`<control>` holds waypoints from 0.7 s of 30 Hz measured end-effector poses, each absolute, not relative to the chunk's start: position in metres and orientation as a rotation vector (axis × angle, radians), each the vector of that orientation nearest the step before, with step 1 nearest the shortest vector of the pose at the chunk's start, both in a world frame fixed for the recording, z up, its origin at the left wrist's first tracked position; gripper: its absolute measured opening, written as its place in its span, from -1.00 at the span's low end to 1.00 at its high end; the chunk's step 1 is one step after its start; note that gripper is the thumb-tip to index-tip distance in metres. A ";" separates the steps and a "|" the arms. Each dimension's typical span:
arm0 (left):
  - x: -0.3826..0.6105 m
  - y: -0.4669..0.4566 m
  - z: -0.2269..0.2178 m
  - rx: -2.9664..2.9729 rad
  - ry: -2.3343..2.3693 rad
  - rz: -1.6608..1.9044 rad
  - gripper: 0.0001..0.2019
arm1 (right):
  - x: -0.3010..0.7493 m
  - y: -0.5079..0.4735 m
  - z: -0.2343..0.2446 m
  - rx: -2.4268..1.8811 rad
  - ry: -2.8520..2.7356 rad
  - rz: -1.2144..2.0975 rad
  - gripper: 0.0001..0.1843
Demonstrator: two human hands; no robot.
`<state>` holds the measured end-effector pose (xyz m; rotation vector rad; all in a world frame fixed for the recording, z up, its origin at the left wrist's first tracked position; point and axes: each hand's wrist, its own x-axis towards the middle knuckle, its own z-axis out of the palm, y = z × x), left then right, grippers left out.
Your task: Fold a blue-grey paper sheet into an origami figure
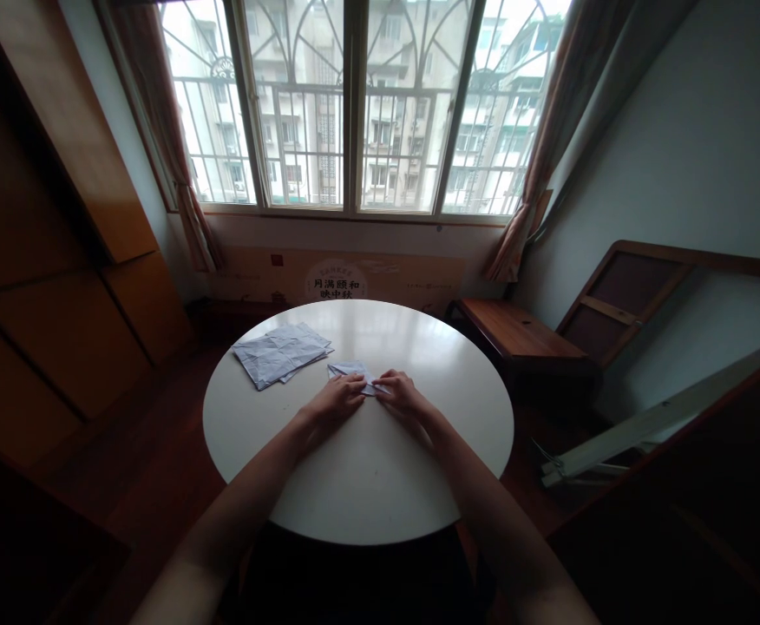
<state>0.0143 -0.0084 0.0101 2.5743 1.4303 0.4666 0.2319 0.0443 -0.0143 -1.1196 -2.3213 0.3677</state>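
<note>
On the round white table lies a small folded sheet of paper [349,368], partly covered by my fingers. From the left, my left hand [336,398] rests on it with the fingers close together and pressed on its near edge. My right hand [402,392] pinches the right end of the same paper, its fingertips almost meeting those of the left. How the thumbs sit is hidden. Farther left is a stack of creased, pale paper sheets [279,354], apart from both hands.
The white table [367,460] has a rounded edge close to my forearms. Beyond it stands a long printed box [393,271] under the barred window. A low wooden bench [520,330] is at the right, and wooden cabinets [94,321] line the left.
</note>
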 end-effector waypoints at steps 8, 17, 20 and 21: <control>0.014 -0.010 0.015 2.523 1.629 0.522 -0.64 | 0.230 0.043 -0.012 -1.036 -2.350 0.399 -0.82; 0.016 -0.013 0.019 2.462 1.715 0.510 -0.60 | 0.231 0.033 0.007 -1.147 -2.348 0.373 -0.81; 0.016 -0.014 0.021 2.420 1.775 0.508 -0.58 | 0.231 0.028 0.015 -1.198 -2.317 0.387 -0.78; 0.017 -0.015 0.021 2.401 1.797 0.505 -0.58 | 0.230 0.026 0.016 -1.212 -2.307 0.392 -0.78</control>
